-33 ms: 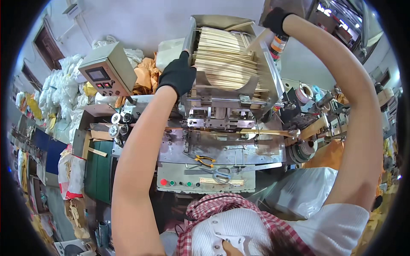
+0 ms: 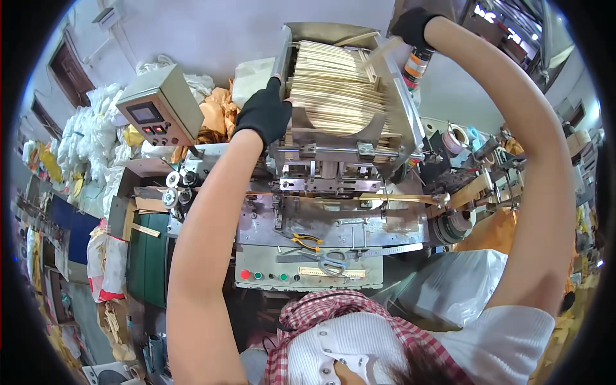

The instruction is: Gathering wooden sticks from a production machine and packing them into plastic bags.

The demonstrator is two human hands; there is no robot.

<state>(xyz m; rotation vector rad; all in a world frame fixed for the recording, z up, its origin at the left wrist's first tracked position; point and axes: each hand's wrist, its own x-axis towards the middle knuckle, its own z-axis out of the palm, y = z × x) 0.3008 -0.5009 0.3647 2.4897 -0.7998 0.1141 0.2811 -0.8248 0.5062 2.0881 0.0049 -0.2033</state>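
Observation:
A metal hopper on the machine holds a thick stack of thin, pale wooden sticks. My left hand, in a black glove with bare fingertips, rests against the hopper's left side, index finger and thumb apart. At the upper right, my black-gloved right hand is closed on a flat wooden stick. That stick slants down over the hopper's right side, its lower end near the stack. Motion blurs it slightly.
A control box stands left of the hopper. Yellow-handled pliers, scissors and a steel ruler lie along the front. Below are red and green buttons. A dark bottle with an orange band stands beyond the right wall.
My right hand has shifted slightly left, and the wooden stick's lower end has moved a little up and left. My left hand stays at the hopper's side.

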